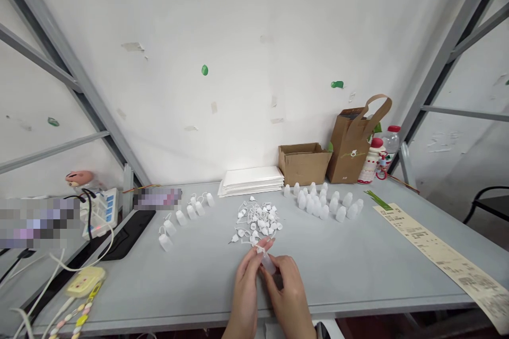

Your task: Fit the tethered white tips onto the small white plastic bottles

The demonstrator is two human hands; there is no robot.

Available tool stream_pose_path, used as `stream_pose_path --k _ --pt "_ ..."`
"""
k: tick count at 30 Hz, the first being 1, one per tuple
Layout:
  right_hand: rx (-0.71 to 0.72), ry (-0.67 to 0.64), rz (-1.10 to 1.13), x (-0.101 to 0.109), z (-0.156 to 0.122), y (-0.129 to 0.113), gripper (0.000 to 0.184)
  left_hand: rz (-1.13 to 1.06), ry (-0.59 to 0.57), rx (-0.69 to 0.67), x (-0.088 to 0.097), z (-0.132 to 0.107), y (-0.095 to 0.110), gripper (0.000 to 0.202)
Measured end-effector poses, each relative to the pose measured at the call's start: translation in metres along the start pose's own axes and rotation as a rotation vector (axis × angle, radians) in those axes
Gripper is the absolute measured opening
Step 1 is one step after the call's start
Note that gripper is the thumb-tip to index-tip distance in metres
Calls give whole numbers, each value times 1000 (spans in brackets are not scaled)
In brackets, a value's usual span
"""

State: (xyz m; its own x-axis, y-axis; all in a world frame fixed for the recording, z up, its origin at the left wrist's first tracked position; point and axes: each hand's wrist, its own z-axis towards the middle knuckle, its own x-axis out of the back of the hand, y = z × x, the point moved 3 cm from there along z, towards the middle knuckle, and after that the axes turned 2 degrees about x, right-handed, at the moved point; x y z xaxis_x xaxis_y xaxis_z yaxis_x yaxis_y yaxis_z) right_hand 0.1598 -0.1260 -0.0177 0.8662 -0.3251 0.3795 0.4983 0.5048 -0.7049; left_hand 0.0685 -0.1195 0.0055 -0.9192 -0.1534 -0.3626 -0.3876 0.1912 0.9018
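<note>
Both my hands meet low at the centre of the grey table point(358, 270). My right hand point(290, 288) is wrapped round a small translucent white bottle point(268, 263), held tilted. My left hand point(247, 275) pinches a small white cap piece point(260, 249) at the bottle's upper end. Just beyond my fingers lies a loose pile of white caps point(258, 220). A group of several uncapped white bottles point(324, 201) stands to the right of the pile. To the left of the pile a curved row of capped bottles point(183, 218) lies on the table.
A stack of white sheets point(251, 180), an open cardboard box point(304, 162), a brown paper bag point(353, 143) and drink bottles point(382, 156) line the back wall. A long printed paper strip point(441, 257) lies at right. A power strip point(101, 212), cables and a black tray point(127, 233) sit at left.
</note>
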Motion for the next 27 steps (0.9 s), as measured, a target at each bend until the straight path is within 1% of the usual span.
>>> stream_pose_path --k 4,7,10,13,18,27 --pt "106 51 -80 -1 -4 -2 10 -29 12 12 -3 -3 -4 39" --pt "165 79 -136 -1 -6 -3 12 -26 21 23 -4 -4 -6 41" --pt "185 91 -168 0 -7 -4 13 -26 5 11 -3 -4 -6 42" --pt "177 85 -154 0 -6 -4 12 -47 -31 0 -1 -2 -8 41" --pt "102 43 -80 -1 -3 -2 11 -60 -44 7 3 1 -9 36" --pt "-166 -49 105 2 -1 5 19 -95 -86 10 2 4 -1 32"
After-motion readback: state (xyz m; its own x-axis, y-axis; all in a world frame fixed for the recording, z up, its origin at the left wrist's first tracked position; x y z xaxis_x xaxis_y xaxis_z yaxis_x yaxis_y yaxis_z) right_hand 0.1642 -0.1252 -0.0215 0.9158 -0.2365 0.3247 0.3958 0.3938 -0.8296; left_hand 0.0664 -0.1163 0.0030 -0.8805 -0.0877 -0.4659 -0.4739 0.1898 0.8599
